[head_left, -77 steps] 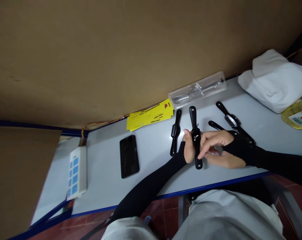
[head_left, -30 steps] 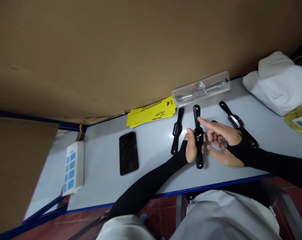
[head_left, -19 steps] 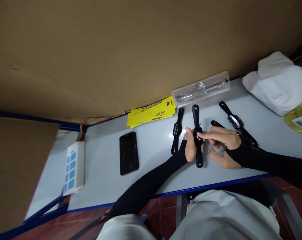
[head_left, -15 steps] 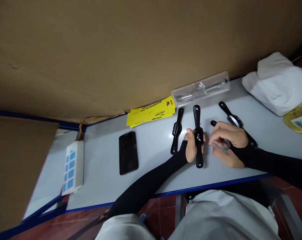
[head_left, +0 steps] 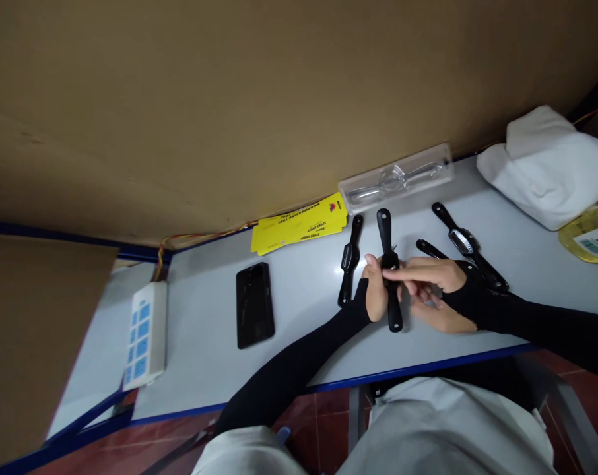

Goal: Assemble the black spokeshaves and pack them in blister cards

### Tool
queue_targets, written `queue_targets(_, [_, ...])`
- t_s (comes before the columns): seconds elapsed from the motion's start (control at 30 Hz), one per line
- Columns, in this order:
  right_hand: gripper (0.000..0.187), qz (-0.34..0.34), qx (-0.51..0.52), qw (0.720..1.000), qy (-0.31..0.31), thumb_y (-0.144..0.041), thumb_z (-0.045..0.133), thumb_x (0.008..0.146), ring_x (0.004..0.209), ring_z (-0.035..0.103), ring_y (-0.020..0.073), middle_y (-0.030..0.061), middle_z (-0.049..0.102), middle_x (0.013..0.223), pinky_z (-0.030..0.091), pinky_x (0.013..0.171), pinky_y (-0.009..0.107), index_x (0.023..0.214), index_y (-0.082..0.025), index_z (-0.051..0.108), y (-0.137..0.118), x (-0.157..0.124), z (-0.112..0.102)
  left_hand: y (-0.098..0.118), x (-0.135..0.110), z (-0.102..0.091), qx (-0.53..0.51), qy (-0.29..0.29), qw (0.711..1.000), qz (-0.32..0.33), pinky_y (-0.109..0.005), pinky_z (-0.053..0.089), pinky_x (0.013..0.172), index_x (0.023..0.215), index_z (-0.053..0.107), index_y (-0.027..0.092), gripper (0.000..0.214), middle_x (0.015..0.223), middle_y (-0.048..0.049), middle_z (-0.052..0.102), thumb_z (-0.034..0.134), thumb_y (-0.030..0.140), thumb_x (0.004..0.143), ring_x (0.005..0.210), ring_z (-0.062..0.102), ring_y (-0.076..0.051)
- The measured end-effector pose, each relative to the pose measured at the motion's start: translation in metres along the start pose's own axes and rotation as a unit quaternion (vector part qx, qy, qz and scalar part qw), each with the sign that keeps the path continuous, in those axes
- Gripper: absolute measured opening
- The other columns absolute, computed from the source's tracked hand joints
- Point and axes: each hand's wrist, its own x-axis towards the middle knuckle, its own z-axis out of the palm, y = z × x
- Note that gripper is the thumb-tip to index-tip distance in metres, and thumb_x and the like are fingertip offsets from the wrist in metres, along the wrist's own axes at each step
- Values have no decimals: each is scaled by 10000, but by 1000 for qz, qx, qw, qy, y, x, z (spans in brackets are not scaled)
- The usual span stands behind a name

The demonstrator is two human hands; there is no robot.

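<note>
My left hand (head_left: pixel 375 293) is wrapped round the middle of a black two-handled spokeshave (head_left: pixel 385 231), holding it just above the pale table (head_left: pixel 303 310). My right hand (head_left: pixel 435 290) reaches in from the right, its forefinger stretched onto the tool's centre while the other fingers curl; whether they pinch a small part is hidden. A second black spokeshave (head_left: pixel 349 258) lies left of the held one. A third spokeshave (head_left: pixel 465 244), with a metal blade showing, lies to the right, and a black handle (head_left: pixel 428 249) pokes out behind my right hand.
A clear plastic blister pack (head_left: pixel 395 178) and yellow cards (head_left: pixel 299 224) lie along the cardboard wall. A black phone (head_left: pixel 254 303) and a white power strip (head_left: pixel 141 333) are at the left. White cloth (head_left: pixel 546 165) and a yellow bottle (head_left: pixel 589 231) are at the right.
My right hand pulled back from the held spokeshave half a second ago and has returned, its forefinger again on the tool's centre. My left hand has kept its grip.
</note>
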Motion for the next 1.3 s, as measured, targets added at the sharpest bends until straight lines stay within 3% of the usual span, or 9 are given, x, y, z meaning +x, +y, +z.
queue_targets(0.13, [175, -58, -36, 997, 34, -58, 647, 810, 573, 415, 69, -9, 573, 798, 335, 512, 241, 713, -192, 703, -1, -3, 2, -2, 2, 1, -16, -13, 1000, 5, -310, 384, 429, 700, 583, 219, 908, 431, -5, 493, 116, 985, 843, 382, 475, -161])
queue_targets(0.3, [531, 52, 0, 997, 63, -167, 675, 828, 570, 459, 66, -9, 603, 925, 338, 471, 213, 1355, -233, 656, -3, -2, 6, -5, 4, 1, -11, 31, 999, 3, -322, 365, 409, 637, 545, 234, 887, 425, -16, 499, 145, 1004, 825, 365, 469, -165])
queue_targets(0.4, [166, 34, 83, 995, -42, -145, 613, 833, 645, 513, 92, -6, 585, 811, 385, 542, 226, 913, -195, 750, -3, 0, -1, -2, 3, 0, -1, 18, 1000, 15, -318, 379, 423, 632, 540, 232, 883, 435, -21, 505, 141, 992, 838, 386, 483, -165])
queue_targets(0.5, [242, -21, 44, 998, -29, -76, 625, 794, 639, 479, 89, -3, 538, 754, 370, 557, 241, 580, -177, 576, -1, 0, -6, 4, 4, 0, -10, -4, 1000, 20, -305, 366, 423, 650, 547, 226, 899, 412, -6, 476, 123, 999, 826, 370, 448, -150])
queue_targets(0.67, [284, 39, 33, 999, 18, -148, 658, 865, 593, 482, 69, 6, 568, 948, 365, 467, 211, 1135, -210, 717, 2, -1, -2, 8, 4, 1, -13, 8, 1000, 7, -304, 337, 401, 631, 529, 230, 904, 406, -12, 478, 144, 1034, 782, 351, 440, -150])
queue_targets(0.83, [205, -35, -35, 997, 55, -102, 661, 838, 600, 445, 79, -8, 511, 776, 353, 512, 231, 660, -183, 598, -3, -2, -5, 5, 1, 3, -5, 8, 1000, -6, -299, 348, 409, 689, 567, 220, 938, 408, -2, 472, 110, 1034, 776, 354, 437, -150])
queue_targets(0.9, [70, 4, -49, 994, 99, -180, 744, 835, 576, 465, 65, 2, 579, 874, 350, 473, 218, 871, -196, 687, -3, 0, -1, 5, 2, 2, -12, 24, 1000, -3, -301, 370, 423, 677, 559, 219, 929, 441, -4, 485, 118, 1029, 787, 383, 453, -149])
queue_targets(1.0, [511, 95, -13, 987, 127, -342, 888, 751, 549, 547, 63, 23, 662, 976, 383, 421, 197, 1199, -207, 681, 2, 6, 11, 3, 2, 1, -7, 44, 999, 2, -309, 413, 452, 709, 580, 209, 903, 562, -22, 561, 210, 1029, 793, 460, 510, -156])
queue_targets(1.3, [114, 9, -17, 990, 137, -157, 693, 883, 651, 602, 84, 65, 677, 1048, 438, 463, 197, 920, -205, 790, 7, 10, 12, -14, 0, -2, -7, 19, 1000, 17, -327, 369, 463, 780, 604, 215, 849, 520, -15, 542, 206, 959, 877, 468, 528, -178])
